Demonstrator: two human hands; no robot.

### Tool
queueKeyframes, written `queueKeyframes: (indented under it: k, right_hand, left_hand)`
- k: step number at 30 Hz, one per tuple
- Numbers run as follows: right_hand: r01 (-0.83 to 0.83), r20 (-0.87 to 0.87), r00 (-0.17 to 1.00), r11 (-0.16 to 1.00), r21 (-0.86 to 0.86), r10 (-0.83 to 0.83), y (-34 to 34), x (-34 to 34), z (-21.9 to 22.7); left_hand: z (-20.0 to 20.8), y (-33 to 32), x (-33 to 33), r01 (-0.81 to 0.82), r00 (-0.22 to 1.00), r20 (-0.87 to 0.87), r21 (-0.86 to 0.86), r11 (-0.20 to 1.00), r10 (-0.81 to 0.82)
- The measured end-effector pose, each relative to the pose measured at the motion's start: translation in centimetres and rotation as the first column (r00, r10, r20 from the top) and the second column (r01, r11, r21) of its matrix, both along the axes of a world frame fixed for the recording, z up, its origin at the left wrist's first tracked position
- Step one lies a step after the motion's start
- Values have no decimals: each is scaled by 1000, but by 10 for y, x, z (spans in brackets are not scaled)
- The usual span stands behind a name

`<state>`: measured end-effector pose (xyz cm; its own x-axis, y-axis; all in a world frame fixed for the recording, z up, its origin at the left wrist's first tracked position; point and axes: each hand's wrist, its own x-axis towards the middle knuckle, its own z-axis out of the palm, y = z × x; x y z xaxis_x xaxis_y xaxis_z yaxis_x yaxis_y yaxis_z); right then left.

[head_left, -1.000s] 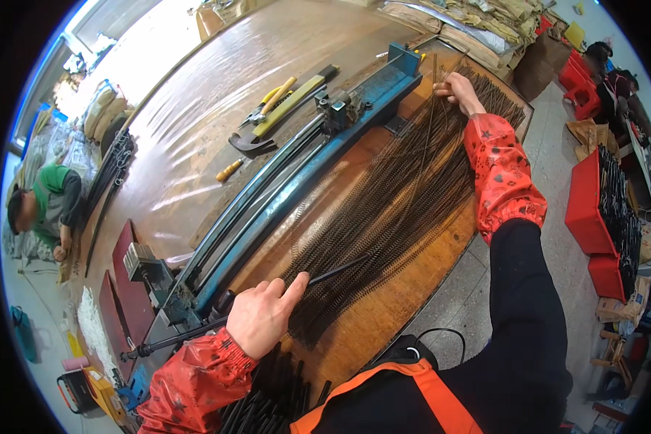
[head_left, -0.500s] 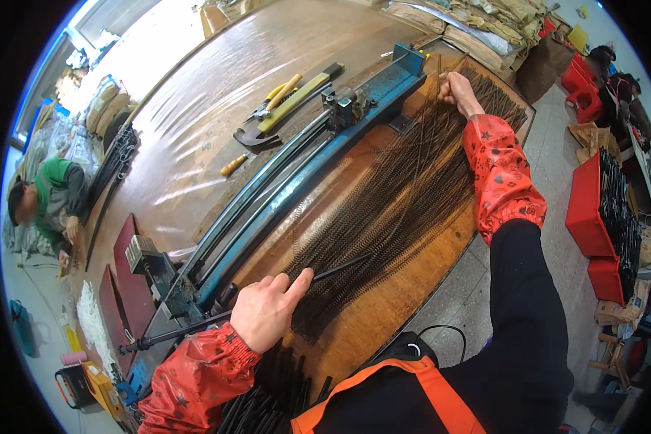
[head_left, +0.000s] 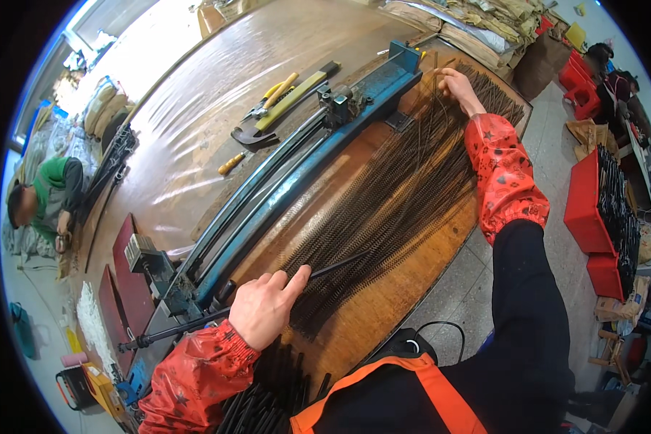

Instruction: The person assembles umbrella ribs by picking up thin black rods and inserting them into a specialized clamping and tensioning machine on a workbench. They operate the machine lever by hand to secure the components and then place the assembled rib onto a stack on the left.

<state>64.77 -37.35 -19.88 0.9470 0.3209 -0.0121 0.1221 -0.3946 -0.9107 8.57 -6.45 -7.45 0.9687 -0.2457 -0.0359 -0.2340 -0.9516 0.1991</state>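
Note:
My left hand (head_left: 264, 307) is closed round a long, slim black rod (head_left: 340, 263). One end of the rod lies over the springs, and its other end points left past the blue bench fixture (head_left: 286, 184). Farther off, my right hand (head_left: 459, 88) reaches over the far end of a spread of long, thin, dark coil springs (head_left: 383, 199). Its fingers are partly stretched out and apart, close beside thin strands that stand up from the pile. Whether a fingertip touches a strand is too small to tell. Both forearms wear red patterned sleeves.
A hammer (head_left: 253, 136), a yellow-handled tool (head_left: 278, 90) and a wooden-handled tool (head_left: 231, 163) lie behind the fixture. Black rods (head_left: 267, 405) are bundled near my waist. Red bins (head_left: 584, 206) stand right. A person in green (head_left: 50, 192) works at far left.
My right hand's fingers, bunched together before, have loosened and stretched apart beside the strands. My left hand and the rod have hardly moved. The person at far left has shifted their hands.

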Motion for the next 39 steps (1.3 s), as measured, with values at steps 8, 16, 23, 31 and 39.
queueKeyframes:
  k: [8,16,23,31,39]
  right_hand:
    - [430,762,641,865,-260,-89,48,-98,43]
    - [-618,301,723,777,-119,621,50,-267,95]
    - [46,262,964,956,-288,33,48,-185,88]
    - [421,369,905,571,-705,-211,0,-35,6]
    - [482,320,876,676,-558,-361,-11,-11,6]
  left_hand:
    - [11,1,-4,-132,990,48,-33,991,134]
    - [39,20,0,-226,962,160,12,974,221]
    - [32,4,-27,-48,999,11,-84,995,49]
    - [27,0,-21,-11,1000,14,-105,994,12]
    - [19,3,-18,2,1000,18,-79,997,-1]
